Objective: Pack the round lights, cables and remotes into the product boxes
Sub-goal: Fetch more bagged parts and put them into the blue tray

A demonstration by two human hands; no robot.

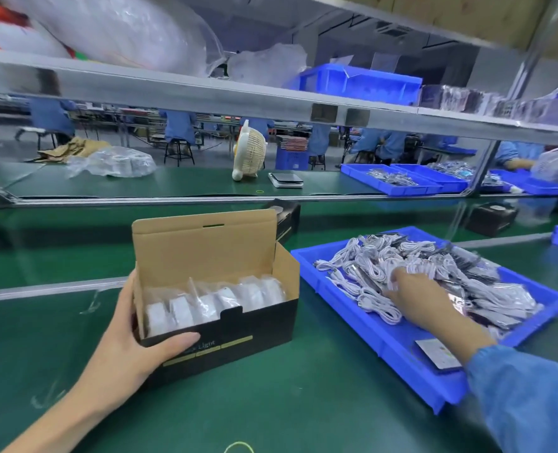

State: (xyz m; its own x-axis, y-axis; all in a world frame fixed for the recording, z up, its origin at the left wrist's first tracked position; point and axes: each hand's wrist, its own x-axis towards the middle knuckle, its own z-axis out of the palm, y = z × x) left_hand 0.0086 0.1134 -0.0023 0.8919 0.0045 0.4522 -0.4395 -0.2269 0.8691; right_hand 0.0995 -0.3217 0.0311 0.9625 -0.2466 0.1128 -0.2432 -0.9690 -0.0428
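1. the left hand (140,335) grips the near left corner of an open black cardboard product box (258,322) on the green table (304,403).
2. bagged white round lights (215,304) stand in a row inside it.
3. the right hand (418,297) rests fingers-down on coiled white cables (379,259) in a blue plastic tray (402,346).
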